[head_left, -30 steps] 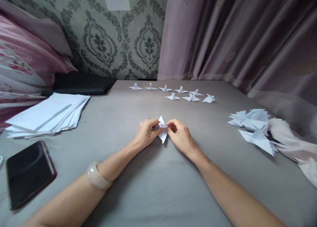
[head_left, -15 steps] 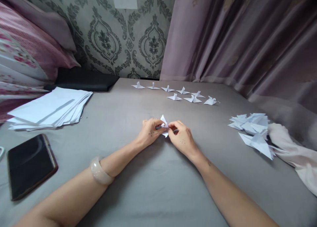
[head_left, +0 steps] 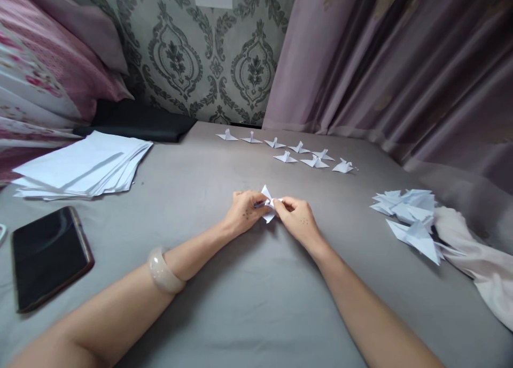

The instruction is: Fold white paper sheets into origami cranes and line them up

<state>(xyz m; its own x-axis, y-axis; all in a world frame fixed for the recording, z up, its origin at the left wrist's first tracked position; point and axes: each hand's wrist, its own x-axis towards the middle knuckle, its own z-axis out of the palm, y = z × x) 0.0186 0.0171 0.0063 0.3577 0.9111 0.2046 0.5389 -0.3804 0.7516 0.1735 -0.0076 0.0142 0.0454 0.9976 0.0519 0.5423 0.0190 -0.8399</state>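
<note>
Between my two hands is a small white origami crane [head_left: 266, 190], its wings pointing away from me and toward me. My left hand [head_left: 245, 212] pinches it from the left with thumb and fingers. On the other side, my right hand [head_left: 297, 218] is closed on its right end, thumb and forefinger together. The fingers hide most of the crane's middle. Farther back, several finished paper cranes [head_left: 285, 157] stand in two loose rows on the grey cloth surface [head_left: 200, 175].
A stack of white paper [head_left: 80, 162] lies at the left, with a dark-screened phone [head_left: 50, 255] in front of it. Behind the stack is a black folded item [head_left: 140, 123]. At the right, several larger folded paper pieces [head_left: 414, 234] lie beside a pale cloth [head_left: 460, 239].
My right hand has turned slightly, and its thumb now lies along the crane's right end. My left hand keeps its pinch. The camera view has shifted a little.
</note>
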